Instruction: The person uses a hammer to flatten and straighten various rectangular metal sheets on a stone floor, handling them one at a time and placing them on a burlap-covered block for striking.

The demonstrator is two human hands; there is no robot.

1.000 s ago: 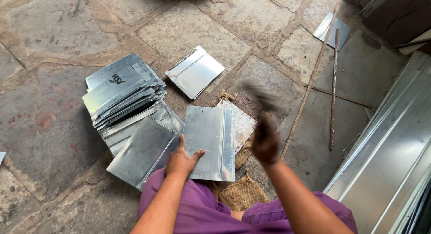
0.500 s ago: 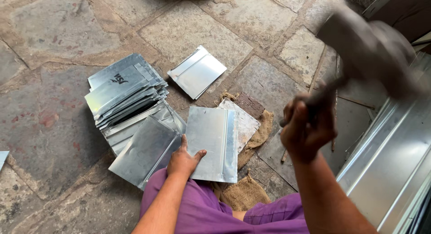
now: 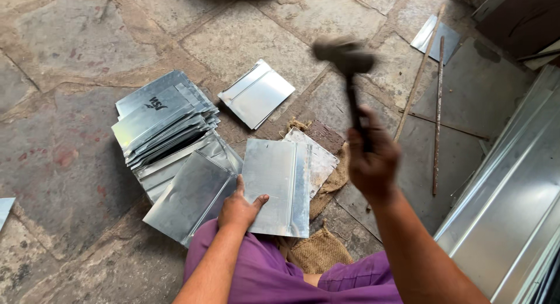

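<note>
My left hand [image 3: 240, 208] presses flat on the near left corner of a folded metal sheet [image 3: 279, 184] that lies on burlap over a block. My right hand [image 3: 373, 161] is closed around the handle of a hammer [image 3: 345, 58]. The hammer head is blurred and raised above the sheet's right folded edge. Under the sheet lies another worn metal piece [image 3: 319, 158].
A fanned stack of cut metal sheets [image 3: 163, 120] lies at the left, with one folded sheet [image 3: 256, 94] apart behind it. Thin rods [image 3: 437, 111] and long metal channels [image 3: 513, 199] lie at the right on the stone floor [image 3: 70, 47]. Burlap [image 3: 318, 251] sits by my knees.
The hammer was down on the sheet, swung up high to the right, and now comes back over the sheet's folded edge. My left hand stays on the sheet.
</note>
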